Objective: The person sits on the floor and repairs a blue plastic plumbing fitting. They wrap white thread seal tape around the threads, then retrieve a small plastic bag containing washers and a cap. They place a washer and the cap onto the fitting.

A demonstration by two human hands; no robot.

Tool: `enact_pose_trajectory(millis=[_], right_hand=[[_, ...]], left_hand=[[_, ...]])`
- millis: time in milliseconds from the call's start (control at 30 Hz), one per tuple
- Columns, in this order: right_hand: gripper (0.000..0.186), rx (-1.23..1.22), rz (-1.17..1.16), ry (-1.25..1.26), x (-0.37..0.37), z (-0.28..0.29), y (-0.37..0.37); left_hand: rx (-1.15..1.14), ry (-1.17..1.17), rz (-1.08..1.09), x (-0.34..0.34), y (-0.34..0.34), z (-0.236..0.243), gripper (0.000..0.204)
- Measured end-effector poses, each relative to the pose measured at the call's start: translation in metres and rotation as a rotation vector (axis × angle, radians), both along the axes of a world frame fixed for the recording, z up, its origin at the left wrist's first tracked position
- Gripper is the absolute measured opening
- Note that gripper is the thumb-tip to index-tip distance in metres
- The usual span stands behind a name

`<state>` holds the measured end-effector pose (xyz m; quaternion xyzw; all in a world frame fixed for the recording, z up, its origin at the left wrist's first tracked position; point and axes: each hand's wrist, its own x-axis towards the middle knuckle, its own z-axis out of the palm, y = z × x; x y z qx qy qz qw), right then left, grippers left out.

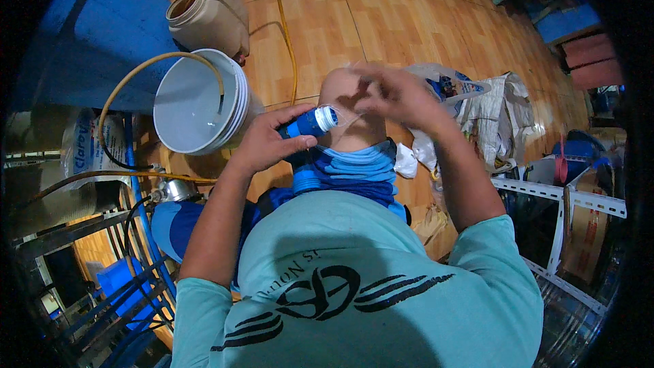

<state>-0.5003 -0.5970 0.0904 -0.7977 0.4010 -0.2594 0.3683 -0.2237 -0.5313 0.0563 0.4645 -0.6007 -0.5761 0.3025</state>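
Observation:
My left hand [269,142] is wrapped around a small blue bottle [300,126] with a white neck. The bottle tilts to the right above my lap, and no cap sits on its mouth. Just right of it, my right hand [398,95] is raised over my bare knee and smeared by motion. A faint clear film [347,117] shows between the bottle's mouth and my right hand; whether the fingers grip it cannot be made out.
A white bucket [184,105] with a hose [112,99] stands at left, a beige jug [211,17] behind it. Right of my knees lie plastic bags [443,82] and a white sack [501,112] on the wood-patterned floor [402,10]. A white metal frame [586,199] is at right.

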Motion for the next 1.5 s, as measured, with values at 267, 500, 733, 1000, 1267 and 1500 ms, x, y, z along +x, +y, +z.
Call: enact_pose_trajectory(millis=[267,500,733,1000,1267,1500], right_hand=[[0.017,-0.081,0.232,0.077,0.013,-0.015,0.006],[0.025,0.636,-0.115,-0.499,0.019,-0.025,0.009],[0.019,-0.047,0.215,-0.054,0.024,-0.032,0.013],[0.015,-0.211,0.288,0.071,0.022,-0.028,0.016],[0.01,0.006,0.093,-0.135,0.023,-0.034,0.024],[0.013,-0.001,-0.126,-0.058,0.012,-0.049,0.028]], left_hand=[[-0.107,-0.128,-0.133,0.0,-0.006,0.008,0.059],[-0.024,-0.134,-0.099,-0.003,0.0,0.009,0.058],[-0.185,-0.209,-0.14,0.0,-0.001,0.006,0.058],[-0.055,-0.154,-0.145,0.0,0.003,0.007,0.057],[-0.021,-0.096,-0.148,-0.002,0.001,0.017,0.058],[0.06,-0.009,0.0,0.005,0.0,0.008,0.057]])
